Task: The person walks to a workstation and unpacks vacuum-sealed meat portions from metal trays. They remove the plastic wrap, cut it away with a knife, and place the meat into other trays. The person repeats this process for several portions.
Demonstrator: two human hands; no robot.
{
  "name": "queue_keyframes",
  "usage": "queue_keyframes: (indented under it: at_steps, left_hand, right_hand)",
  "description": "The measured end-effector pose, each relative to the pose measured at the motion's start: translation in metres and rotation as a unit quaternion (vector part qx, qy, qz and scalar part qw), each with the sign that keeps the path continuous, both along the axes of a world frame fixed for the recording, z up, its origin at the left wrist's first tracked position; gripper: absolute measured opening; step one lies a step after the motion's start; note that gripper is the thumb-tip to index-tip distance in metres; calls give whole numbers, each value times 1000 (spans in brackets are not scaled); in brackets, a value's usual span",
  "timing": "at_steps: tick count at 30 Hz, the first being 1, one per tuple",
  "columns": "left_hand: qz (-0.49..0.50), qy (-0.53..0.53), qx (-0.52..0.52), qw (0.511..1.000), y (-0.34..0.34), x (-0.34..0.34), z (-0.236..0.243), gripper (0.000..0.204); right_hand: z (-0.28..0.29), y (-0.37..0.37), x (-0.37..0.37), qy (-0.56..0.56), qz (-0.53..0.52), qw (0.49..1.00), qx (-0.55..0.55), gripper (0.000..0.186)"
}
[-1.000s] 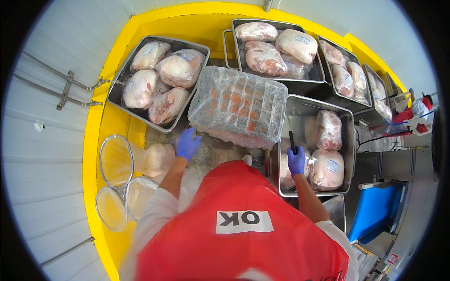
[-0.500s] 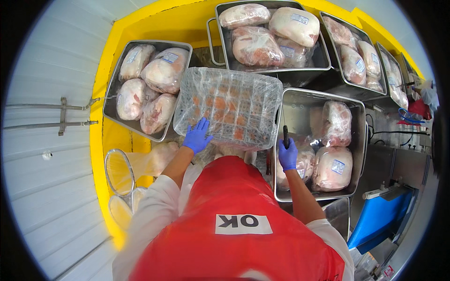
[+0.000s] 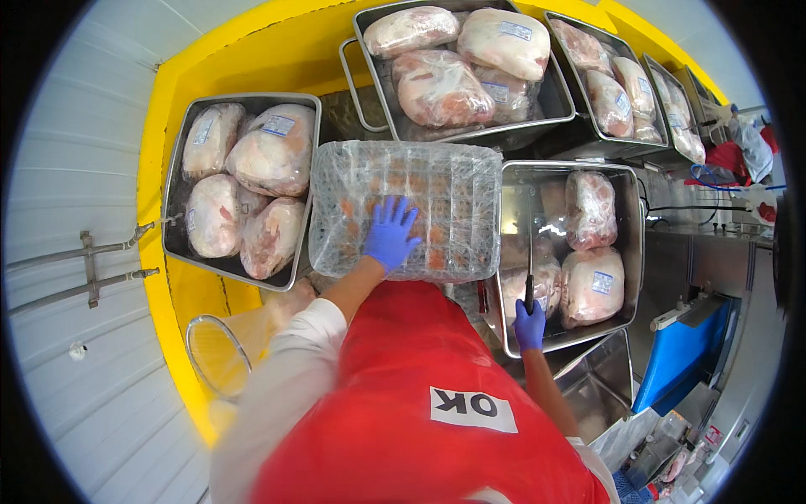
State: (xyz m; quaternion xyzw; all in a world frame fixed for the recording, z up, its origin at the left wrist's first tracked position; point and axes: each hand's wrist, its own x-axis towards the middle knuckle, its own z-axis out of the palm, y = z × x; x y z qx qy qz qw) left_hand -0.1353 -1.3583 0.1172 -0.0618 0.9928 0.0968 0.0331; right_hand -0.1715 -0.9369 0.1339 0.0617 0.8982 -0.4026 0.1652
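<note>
A crate wrapped in clear plastic sits in front of me, its grid and orange-brown patches showing through. On top of the wrapping my left hand, in a blue glove, lies with fingers spread. My right hand, gloved alike, grips the black handle of a knife. The long blade points away from me over a metal bin on the right. In that bin are bagged cuts of meat, some bearing labels. The blade appears apart from the crate.
Another metal bin of bagged meat stands at the left, with more bins along the back. A yellow wall or ledge runs round the left and far side. At the right are a blue board and steel surfaces.
My left hand has moved right, from the crate's near-left part toward its middle. The right hand has come nearer to me with the knife, whose blade now shows plainly. The view has shifted.
</note>
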Motion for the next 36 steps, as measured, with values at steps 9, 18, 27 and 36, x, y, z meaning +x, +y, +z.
queue_keyframes:
  at_steps: [9,18,27,36]
  left_hand:
    - [137,-8,40,990,-161,114,-24,78]
    - [278,-123,82,949,-157,103,-12,52]
    - [88,71,-8,994,-140,86,-3,14]
    - [-24,119,-18,992,-168,76,-56,10]
  right_hand:
    - [-15,11,41,-33,-17,999,36,26]
    - [39,-70,21,-32,126,981,142,38]
    - [16,-85,28,-97,114,979,140,37]
    - [69,-58,51,27,-20,988,148,42]
